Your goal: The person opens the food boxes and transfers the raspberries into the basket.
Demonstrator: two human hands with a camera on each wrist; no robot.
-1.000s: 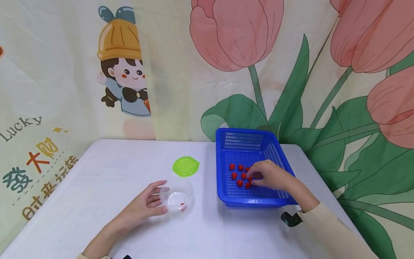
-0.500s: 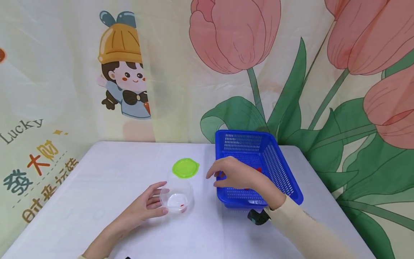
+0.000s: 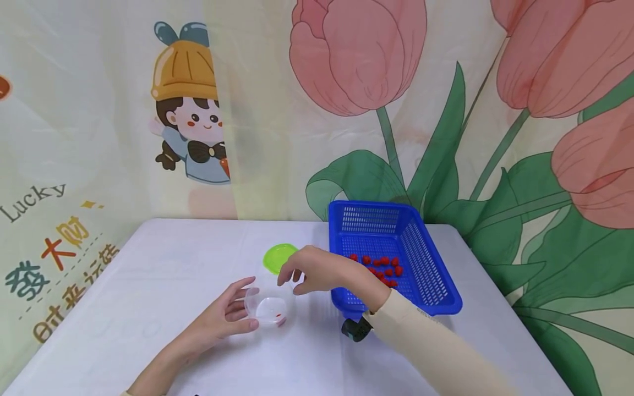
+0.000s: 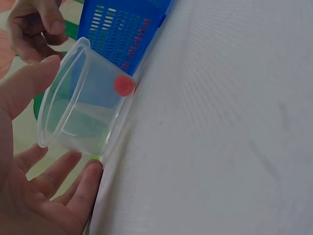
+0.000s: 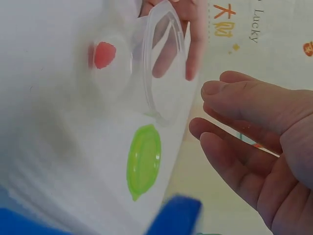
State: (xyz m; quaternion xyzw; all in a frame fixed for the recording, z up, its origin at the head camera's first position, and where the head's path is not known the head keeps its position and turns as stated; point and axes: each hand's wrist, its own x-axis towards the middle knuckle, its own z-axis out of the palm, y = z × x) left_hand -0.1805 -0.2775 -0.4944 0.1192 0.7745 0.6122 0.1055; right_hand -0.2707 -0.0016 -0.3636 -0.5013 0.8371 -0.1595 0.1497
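My left hand [image 3: 218, 316] cups the side of a clear plastic tub [image 3: 264, 308], thumb on the near side and fingers on the far side. One small red, berry-like piece [image 5: 105, 55] lies at the bottom of the tub, which stands upright on the table. Above the tub's right side hovers my right hand [image 3: 317, 269], its fingers loosely bent. In the right wrist view, thumb and fingers are apart and nothing shows between them. Several more red pieces [image 3: 384, 261] lie in a blue basket [image 3: 421, 258], partly hidden by my right forearm.
A green lid [image 3: 277, 257] lies flat behind the tub, its right part covered by my right hand. The blue basket's high left wall stands to the right of the tub. A printed cloth [image 3: 267, 110] hangs behind the white table [image 3: 198, 253].
My right hand has moved left, out of the blue basket and over to the clear tub. The left hand and tub stay in place.
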